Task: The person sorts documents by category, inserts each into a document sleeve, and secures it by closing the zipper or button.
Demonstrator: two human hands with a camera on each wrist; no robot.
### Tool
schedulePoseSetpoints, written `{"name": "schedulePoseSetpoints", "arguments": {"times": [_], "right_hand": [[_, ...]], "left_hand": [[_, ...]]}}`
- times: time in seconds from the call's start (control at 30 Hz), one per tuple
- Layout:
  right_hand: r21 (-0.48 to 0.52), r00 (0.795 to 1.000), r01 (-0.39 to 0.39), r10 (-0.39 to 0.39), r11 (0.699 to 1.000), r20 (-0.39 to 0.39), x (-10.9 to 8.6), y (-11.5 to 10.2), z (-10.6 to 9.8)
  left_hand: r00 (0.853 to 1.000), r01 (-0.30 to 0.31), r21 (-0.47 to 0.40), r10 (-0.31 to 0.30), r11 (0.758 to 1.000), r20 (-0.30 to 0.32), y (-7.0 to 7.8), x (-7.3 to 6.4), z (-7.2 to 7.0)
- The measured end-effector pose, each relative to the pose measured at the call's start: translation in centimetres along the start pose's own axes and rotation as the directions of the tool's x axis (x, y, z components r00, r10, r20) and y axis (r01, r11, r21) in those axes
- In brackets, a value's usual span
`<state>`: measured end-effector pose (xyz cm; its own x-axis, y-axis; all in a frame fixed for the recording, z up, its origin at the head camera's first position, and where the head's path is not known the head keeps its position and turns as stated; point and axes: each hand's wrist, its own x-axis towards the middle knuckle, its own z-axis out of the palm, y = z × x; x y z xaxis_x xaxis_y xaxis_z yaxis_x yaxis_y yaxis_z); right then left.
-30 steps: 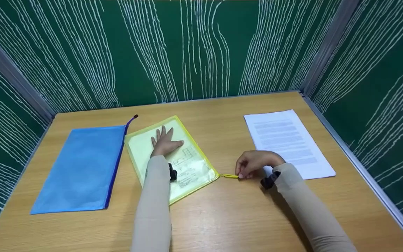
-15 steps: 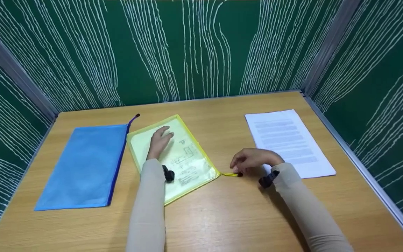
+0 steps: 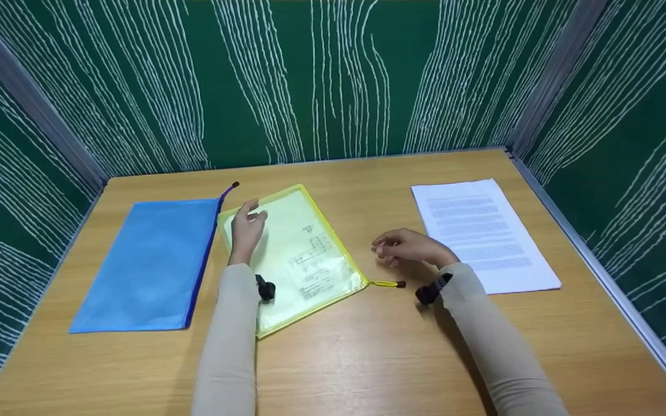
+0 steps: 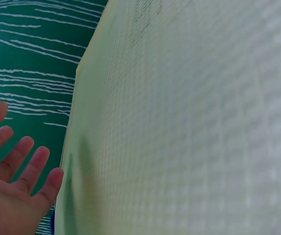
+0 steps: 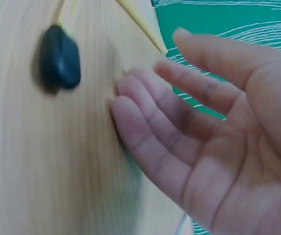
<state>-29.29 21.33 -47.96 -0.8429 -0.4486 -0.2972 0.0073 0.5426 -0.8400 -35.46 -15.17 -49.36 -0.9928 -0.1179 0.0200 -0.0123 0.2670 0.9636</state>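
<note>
A yellow zip document pouch (image 3: 287, 266) with printed sheets inside lies tilted on the table. Over its upper left part hovers my left hand (image 3: 246, 234), fingers loosely bent and holding nothing; the left wrist view has these fingers (image 4: 33, 164) spread apart beside the pouch's mesh surface (image 4: 194, 122). From the pouch's right corner runs a yellow zip cord with a dark end (image 3: 400, 284). My right hand (image 3: 411, 247) is above the table beyond that cord, its fingers relaxed. In the right wrist view the cord's black end (image 5: 59, 58) lies apart from the right fingers (image 5: 130, 122).
To the left lies a blue zip pouch (image 3: 151, 266) with a purple zip edge and cord. A stack of printed white paper (image 3: 483, 231) lies on the right, partly behind the right wrist. Green walls with white lines (image 3: 344, 75) border the wooden table (image 3: 339, 370).
My right hand has let go of the zip cord's end and moved up and left. The left hand has lifted off the pouch, its spread fingers bending, and shifted left.
</note>
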Motion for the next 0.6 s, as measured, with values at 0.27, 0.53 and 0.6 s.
{"name": "schedulePoseSetpoints", "arguments": {"times": [0.27,0.53,0.6], "right_hand": [[0.096,0.991,-0.09,0.099,0.991,-0.094,2.2,-0.3,0.4],[0.133,0.984,-0.145,0.157,0.981,-0.087,3.7,-1.5,0.9],[0.133,0.984,-0.149,0.161,0.98,-0.081,3.9,-1.7,1.0]], "left_hand": [[0.999,0.034,0.068,-0.032,0.997,-0.038,-0.6,-1.0,-3.3],[0.996,0.072,0.096,-0.066,0.993,-0.059,-1.4,-1.8,-5.9],[0.995,0.084,0.103,-0.077,0.991,-0.068,-1.5,-1.9,-6.3]]}}
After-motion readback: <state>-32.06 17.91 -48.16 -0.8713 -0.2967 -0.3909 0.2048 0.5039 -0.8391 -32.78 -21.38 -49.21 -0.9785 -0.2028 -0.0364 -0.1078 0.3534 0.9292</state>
